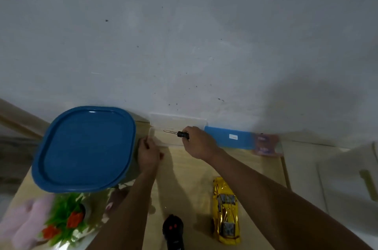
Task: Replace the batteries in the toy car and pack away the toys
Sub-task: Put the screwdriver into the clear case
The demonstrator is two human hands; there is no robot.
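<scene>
Toy car [225, 211] metallic gold-yellow; bin lid [84, 147] blue; remote [173, 231] black, red buttons; screwdriver [177, 133] handle black; plant [65, 217] green, orange-red flowers.

A pale grey wall [184, 35], flecked with dark spots, rises behind the light wooden tabletop [190, 178]. A pale cabinet [337, 178] stands beside it, right. Light is dim.

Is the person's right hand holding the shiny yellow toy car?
No, the shiny yellow toy car lies on the light wooden table, while the right hand grips a black-handled screwdriver.
</scene>
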